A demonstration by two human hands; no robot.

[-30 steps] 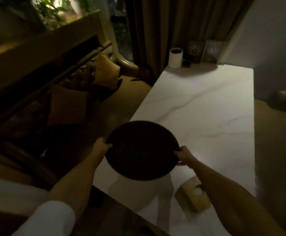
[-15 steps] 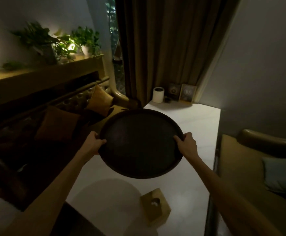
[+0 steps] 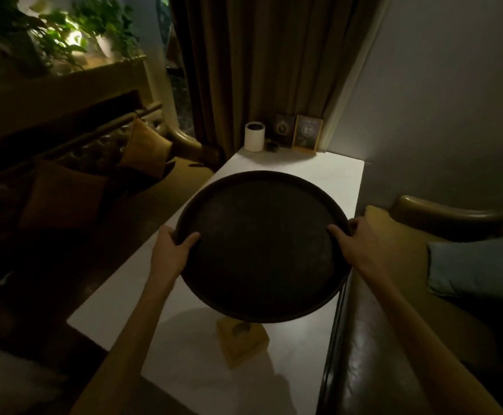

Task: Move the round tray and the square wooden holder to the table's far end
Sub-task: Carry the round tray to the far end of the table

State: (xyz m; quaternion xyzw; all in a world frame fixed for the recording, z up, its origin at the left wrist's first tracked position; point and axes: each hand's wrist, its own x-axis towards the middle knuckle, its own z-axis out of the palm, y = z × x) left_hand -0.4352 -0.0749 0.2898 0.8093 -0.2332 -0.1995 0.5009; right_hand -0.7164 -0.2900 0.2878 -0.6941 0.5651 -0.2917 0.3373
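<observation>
Partly hidden — wooden holder [image 3: 245,344] under tray [image 3: 262,250]

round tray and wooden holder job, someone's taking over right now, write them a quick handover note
Left hand: grip on the tray's left rim.
Right hand: grip on the right rim.
Round tray: empty, held in the air over the table, not set down.
Square wooden holder: on the table at the near end, partly hidden under the tray.
Done: tray picked up.
Left: set the tray down at the far end by the white cup and framed cards, then bring the holder.
</observation>
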